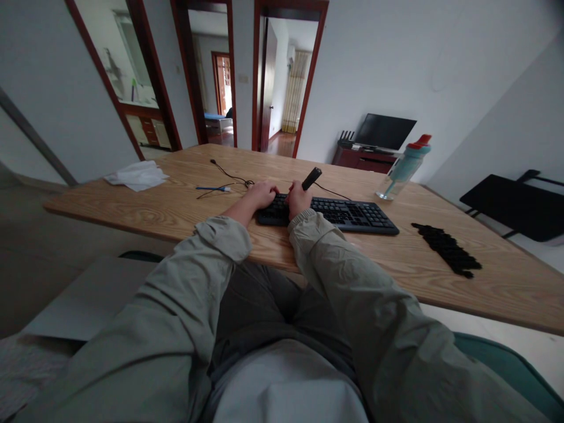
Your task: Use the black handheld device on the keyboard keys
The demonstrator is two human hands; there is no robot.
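A black keyboard (352, 215) lies near the front edge of the wooden table. My left hand (263, 194) is on its left end, fingers curled down over the far-left corner and gripping it. Above the left part of the keys, my right hand (299, 198) is closed around a thick black handle (312, 178), which slants up to the right out of my fist. The handle's lower end is hidden by my fingers, so its kind cannot be told. Beside my left hand lie a blue toothbrush-like stick (214, 188) and a thin black cable (229, 174).
A white crumpled cloth (137, 175) lies on the table's (176, 207) left side. To the right stand a clear bottle with a red lid (403, 168) and a dark pile of small black pieces (447, 249). A black folding stand (515, 205) is beyond the right edge.
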